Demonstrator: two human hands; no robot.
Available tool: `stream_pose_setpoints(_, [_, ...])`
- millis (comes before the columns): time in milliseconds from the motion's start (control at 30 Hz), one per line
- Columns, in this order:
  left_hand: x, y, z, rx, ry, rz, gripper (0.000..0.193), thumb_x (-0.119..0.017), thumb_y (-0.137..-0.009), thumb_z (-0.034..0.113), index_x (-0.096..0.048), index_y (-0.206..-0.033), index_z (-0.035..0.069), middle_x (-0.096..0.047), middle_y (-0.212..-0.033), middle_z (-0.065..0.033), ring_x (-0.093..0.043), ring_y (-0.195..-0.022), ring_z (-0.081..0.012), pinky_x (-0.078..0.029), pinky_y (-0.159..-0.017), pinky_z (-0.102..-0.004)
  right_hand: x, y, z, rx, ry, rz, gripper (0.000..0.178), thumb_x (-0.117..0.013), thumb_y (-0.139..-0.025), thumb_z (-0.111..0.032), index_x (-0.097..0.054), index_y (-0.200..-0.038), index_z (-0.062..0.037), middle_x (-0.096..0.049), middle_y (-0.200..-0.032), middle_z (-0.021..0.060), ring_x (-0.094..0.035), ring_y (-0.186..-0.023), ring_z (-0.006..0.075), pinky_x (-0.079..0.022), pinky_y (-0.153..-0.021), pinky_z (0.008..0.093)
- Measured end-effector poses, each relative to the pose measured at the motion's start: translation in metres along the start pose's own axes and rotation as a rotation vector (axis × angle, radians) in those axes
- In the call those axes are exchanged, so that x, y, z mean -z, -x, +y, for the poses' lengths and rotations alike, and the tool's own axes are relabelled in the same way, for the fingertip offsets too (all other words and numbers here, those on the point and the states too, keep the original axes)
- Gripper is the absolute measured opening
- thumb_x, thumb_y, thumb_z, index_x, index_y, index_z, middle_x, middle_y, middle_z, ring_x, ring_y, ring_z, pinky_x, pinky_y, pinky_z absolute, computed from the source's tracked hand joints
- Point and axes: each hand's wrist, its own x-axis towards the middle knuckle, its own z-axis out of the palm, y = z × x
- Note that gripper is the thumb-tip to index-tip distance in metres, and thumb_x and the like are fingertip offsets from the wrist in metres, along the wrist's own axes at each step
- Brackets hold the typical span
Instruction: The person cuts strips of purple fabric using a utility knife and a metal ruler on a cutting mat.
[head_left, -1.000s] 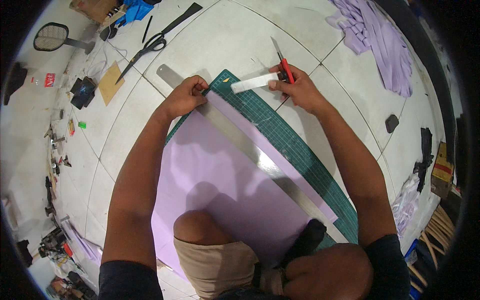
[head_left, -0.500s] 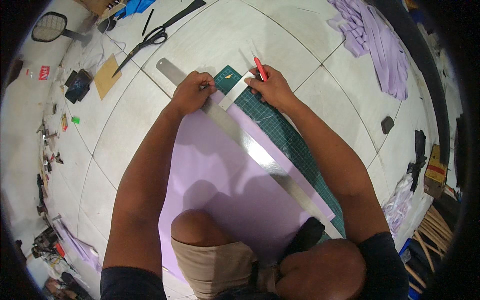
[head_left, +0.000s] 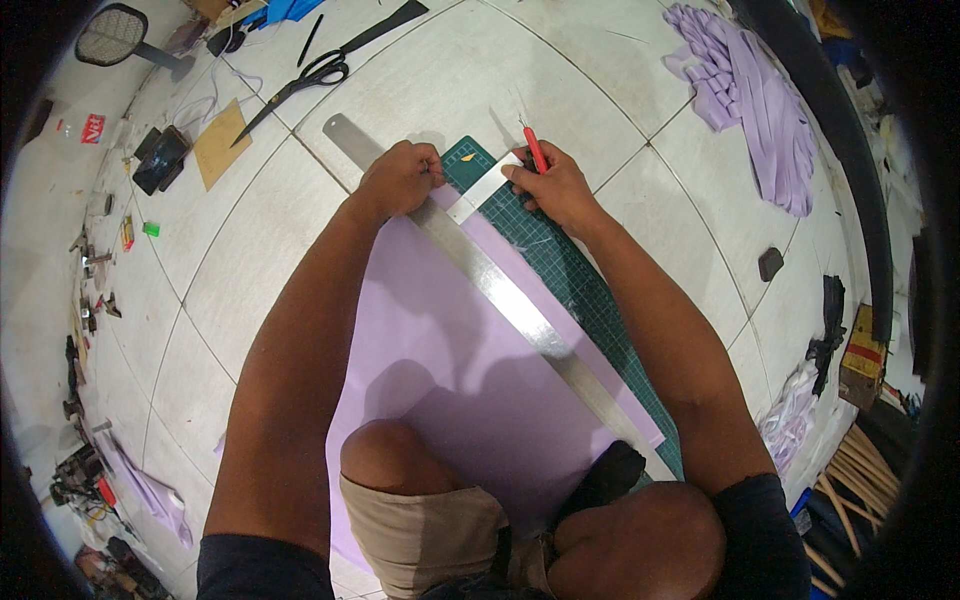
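Note:
A long metal ruler [head_left: 512, 305] lies diagonally over a lavender sheet [head_left: 440, 310], near its right edge. My left hand [head_left: 403, 177] is closed over the ruler's far part, fingers curled by the sheet's far corner; the fingertips are partly hidden. My right hand [head_left: 556, 190] grips a red-handled tool [head_left: 535, 150] with a thin metal point, aimed away from me. Its thumb also holds a short white strip [head_left: 488, 186] set across the sheet's edge, meeting the ruler. Under the sheet's right edge is a green cutting mat [head_left: 585, 290], with a small yellow scrap on its far end.
Large black scissors [head_left: 300, 88] lie far left beside a tan card [head_left: 222, 145]. A pile of lavender strips [head_left: 745, 110] sits far right, with a small dark block [head_left: 770, 264] nearer. Wooden sticks [head_left: 860, 470] are at the right. My knees flank the sheet's near end.
The whole view has shifted slightly. Both hands keep nearly the same hold, and the ruler, white strip and sheet stay together as before.

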Motion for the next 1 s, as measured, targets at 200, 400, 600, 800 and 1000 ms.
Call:
stream_pose_setpoints(200, [-0.001,-0.005,-0.001,0.013,0.008,-0.023,0.006,-0.071,-0.085,0.017,-0.068,-0.084,0.011,-0.066,-0.093,-0.0100,-0.064,-0.091,-0.0238,-0.050,-0.082,-0.0371,0.000,0.001,-0.001,0.009,0.035,0.021,0.049,-0.075,-0.088,-0.025,-0.056,-0.125,0.0018,-0.066,-0.090,0.0063,-0.063,-0.079,0.0122,-0.054,-0.065,0.0263])
stream_pose_setpoints(400, [0.001,-0.002,0.002,0.041,0.036,-0.013,0.010,-0.071,-0.085,0.016,-0.068,-0.083,0.007,-0.066,-0.091,-0.0104,-0.064,-0.091,-0.0221,-0.050,-0.081,-0.0372,0.000,-0.002,0.003,0.015,0.003,0.002,0.049,-0.074,-0.088,-0.025,-0.056,-0.125,0.0010,-0.065,-0.092,0.0054,-0.062,-0.079,0.0112,-0.054,-0.067,0.0256])
stream_pose_setpoints(600, [0.001,-0.002,-0.005,-0.046,0.083,-0.003,0.013,-0.075,-0.082,0.019,-0.069,-0.089,0.010,-0.063,-0.098,-0.0122,-0.062,-0.097,-0.0263,-0.049,-0.085,-0.0373,0.004,-0.003,0.008,-0.015,-0.156,0.000,0.047,-0.073,-0.090,-0.023,-0.053,-0.126,-0.0001,-0.064,-0.094,0.0051,-0.063,-0.081,0.0105,-0.053,-0.067,0.0244])
stream_pose_setpoints(800, [-0.001,0.009,-0.015,-0.122,0.073,0.019,0.024,-0.077,-0.080,0.021,-0.069,-0.102,0.014,-0.058,-0.109,-0.0122,-0.059,-0.104,-0.0273,-0.048,-0.090,-0.0383,0.014,0.012,0.012,-0.036,-0.281,0.111,0.048,-0.072,-0.091,-0.023,-0.052,-0.127,0.0012,-0.064,-0.100,0.0076,-0.065,-0.084,0.0133,-0.054,-0.069,0.0269])
stream_pose_setpoints(1000, [-0.002,0.022,-0.006,-0.072,0.095,0.129,0.034,-0.077,-0.081,0.019,-0.066,-0.112,0.013,-0.057,-0.111,-0.0143,-0.060,-0.103,-0.0295,-0.049,-0.093,-0.0405,0.059,0.089,0.070,0.167,0.014,0.556,0.043,-0.071,-0.091,-0.023,-0.059,-0.121,0.0042,-0.062,-0.110,0.0154,-0.065,-0.091,0.0218,-0.052,-0.081,0.0324])
